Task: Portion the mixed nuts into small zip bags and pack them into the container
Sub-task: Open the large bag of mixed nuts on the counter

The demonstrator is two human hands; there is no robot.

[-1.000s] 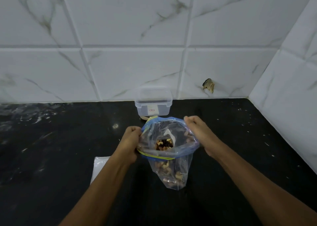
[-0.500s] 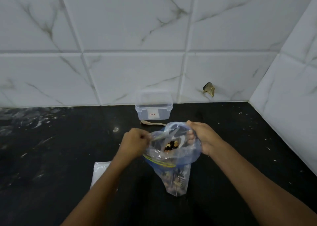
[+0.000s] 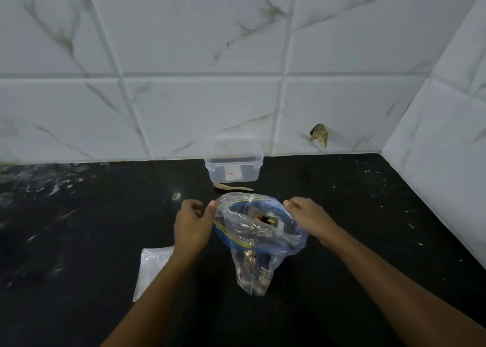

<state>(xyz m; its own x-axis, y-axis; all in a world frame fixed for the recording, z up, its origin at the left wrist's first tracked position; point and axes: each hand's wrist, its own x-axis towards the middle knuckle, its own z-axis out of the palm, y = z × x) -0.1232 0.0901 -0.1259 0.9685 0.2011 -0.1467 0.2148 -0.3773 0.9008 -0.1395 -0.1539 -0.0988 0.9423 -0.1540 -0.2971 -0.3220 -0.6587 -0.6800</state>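
A large clear zip bag of mixed nuts [image 3: 253, 244] with a blue and yellow zip rim stands on the black counter, its mouth folded outward and open. My left hand [image 3: 193, 227] pinches the bag's left rim with thumb and curled fingers. My right hand [image 3: 306, 216] grips the right rim. Nuts show inside at the mouth and near the bottom. A clear plastic container [image 3: 234, 163] without a lid stands behind the bag against the wall. Small empty zip bags [image 3: 152, 266] lie flat under my left forearm.
A thin brown strip [image 3: 232, 187] lies between the container and the bag. The black counter [image 3: 79, 241] meets tiled walls at the back and right, forming a corner. A chipped spot [image 3: 319, 133] marks the back wall.
Both hands have rolled the bag's rim further outward and down, widening the mouth. The bag sits lower and more crumpled than a second ago.
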